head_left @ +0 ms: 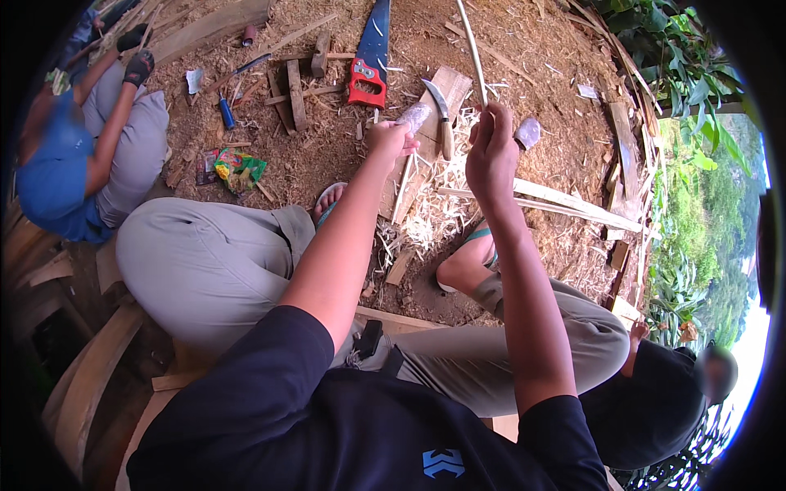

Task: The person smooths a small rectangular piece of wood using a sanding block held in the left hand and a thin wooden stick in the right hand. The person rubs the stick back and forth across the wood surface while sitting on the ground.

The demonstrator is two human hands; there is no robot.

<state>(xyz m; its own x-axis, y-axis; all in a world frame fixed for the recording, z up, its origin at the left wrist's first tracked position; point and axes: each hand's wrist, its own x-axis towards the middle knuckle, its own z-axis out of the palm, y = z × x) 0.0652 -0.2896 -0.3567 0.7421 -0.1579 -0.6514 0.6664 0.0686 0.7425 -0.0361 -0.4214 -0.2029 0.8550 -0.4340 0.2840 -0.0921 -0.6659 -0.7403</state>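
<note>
In my left hand [390,141], closed, is a pale purplish-grey piece [414,117], possibly folded sandpaper; its kind is unclear. My right hand [493,151] is raised with its fingers closed on a long, thin wooden stick [472,49], which runs up past the top edge. Between my hands, a knife [443,119] with a curved blade and wooden handle lies on a wooden board [452,84]. Pale wood shavings [426,200] cover the ground around the board. Another greyish piece [528,132] lies just right of my right hand.
A red-handled saw [368,78] lies ahead, beside wood blocks [295,94]. A blue-handled tool [226,113] and colourful wrappers [239,168] are at left. Long wood strips [573,204] lie at right. A person in blue [57,180] sits at left, another in black [655,401] at lower right.
</note>
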